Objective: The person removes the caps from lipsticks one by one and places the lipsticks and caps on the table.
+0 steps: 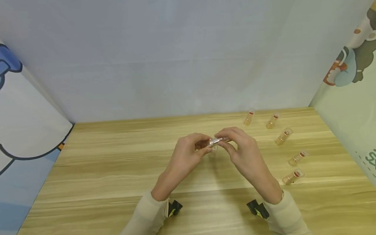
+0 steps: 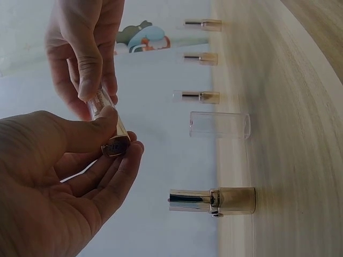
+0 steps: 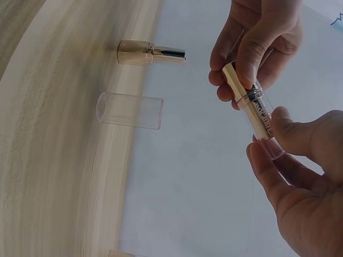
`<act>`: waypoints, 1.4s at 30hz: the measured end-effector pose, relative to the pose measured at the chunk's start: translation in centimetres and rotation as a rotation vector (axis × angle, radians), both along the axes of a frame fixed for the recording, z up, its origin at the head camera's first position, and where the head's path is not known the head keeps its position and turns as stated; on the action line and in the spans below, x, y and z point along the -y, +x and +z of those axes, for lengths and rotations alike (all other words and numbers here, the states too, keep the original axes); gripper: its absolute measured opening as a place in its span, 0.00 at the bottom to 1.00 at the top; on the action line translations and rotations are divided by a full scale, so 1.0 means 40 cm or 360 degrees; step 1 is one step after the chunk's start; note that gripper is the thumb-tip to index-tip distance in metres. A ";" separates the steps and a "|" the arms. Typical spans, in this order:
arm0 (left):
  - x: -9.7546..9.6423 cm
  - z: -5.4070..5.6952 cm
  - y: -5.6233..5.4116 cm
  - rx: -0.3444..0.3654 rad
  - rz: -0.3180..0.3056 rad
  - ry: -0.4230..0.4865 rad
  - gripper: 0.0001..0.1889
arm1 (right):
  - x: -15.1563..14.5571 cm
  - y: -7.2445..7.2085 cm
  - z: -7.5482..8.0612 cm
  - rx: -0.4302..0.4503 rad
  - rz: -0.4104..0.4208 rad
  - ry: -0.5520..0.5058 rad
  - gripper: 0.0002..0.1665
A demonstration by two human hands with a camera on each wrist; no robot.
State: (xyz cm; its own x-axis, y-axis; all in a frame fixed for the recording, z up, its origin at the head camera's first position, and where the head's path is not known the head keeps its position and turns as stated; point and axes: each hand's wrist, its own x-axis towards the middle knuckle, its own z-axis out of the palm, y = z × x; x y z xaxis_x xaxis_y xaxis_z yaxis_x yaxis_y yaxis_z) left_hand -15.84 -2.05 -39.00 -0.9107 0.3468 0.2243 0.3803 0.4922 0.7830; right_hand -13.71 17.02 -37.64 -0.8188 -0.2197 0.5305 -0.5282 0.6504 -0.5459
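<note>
Both hands meet over the middle of the table around one lipstick with a clear cap [image 3: 262, 115]. My left hand [image 1: 186, 155] pinches its gold base between thumb and fingers. At the other end, the clear cap is gripped by my right hand [image 1: 245, 151], and the cap sits over the tube. Below them on the table stands an uncapped lipstick [image 2: 225, 201] with a gold base and shiny metal upper part, upright. Beside it is a separate clear cap [image 3: 131, 111], also upright. In the head view the hands largely hide these two.
Several capped gold lipsticks with red tips stand on the right side of the table, among them one at the back [image 1: 248, 118] and one nearer the front [image 1: 293, 177]. A pale cloth wall [image 1: 176, 81] borders the wooden table [image 1: 102, 169] at the back, and printed panels flank it.
</note>
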 end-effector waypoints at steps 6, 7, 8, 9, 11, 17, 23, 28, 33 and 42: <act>0.000 0.002 -0.001 0.0011 0.0000 -0.0003 0.14 | 0.000 -0.001 -0.001 0.0010 -0.0002 -0.0005 0.14; 0.000 0.002 -0.001 0.0013 -0.0001 -0.0002 0.14 | 0.000 0.000 -0.001 0.0012 -0.0004 -0.0005 0.14; 0.001 0.002 -0.001 0.0015 -0.0001 0.0000 0.14 | 0.000 0.000 -0.001 0.0012 -0.0005 -0.0006 0.14; 0.001 0.002 -0.002 0.0018 -0.0002 0.0003 0.14 | 0.000 0.000 -0.001 0.0010 -0.0006 -0.0005 0.14; 0.001 0.002 -0.002 0.0020 -0.0003 0.0005 0.14 | 0.001 0.000 0.000 0.0005 -0.0010 -0.0004 0.14; 0.003 0.005 0.000 0.0021 -0.0012 0.0001 0.14 | 0.001 0.000 0.001 0.0003 -0.0016 -0.0006 0.13; 0.004 0.006 0.001 -0.0003 -0.0021 -0.0007 0.14 | 0.000 0.000 0.002 0.0019 -0.0010 -0.0002 0.13; 0.010 0.006 -0.002 -0.0040 0.0000 -0.0081 0.13 | -0.009 -0.001 0.007 -0.0006 -0.0046 0.0000 0.15; 0.020 0.007 -0.007 -0.0046 0.0058 -0.0132 0.14 | -0.022 -0.002 0.014 -0.0053 -0.0099 -0.0027 0.16; 0.017 0.006 -0.006 -0.0019 0.0030 -0.0109 0.14 | -0.024 -0.003 0.016 -0.0004 -0.0088 -0.0021 0.17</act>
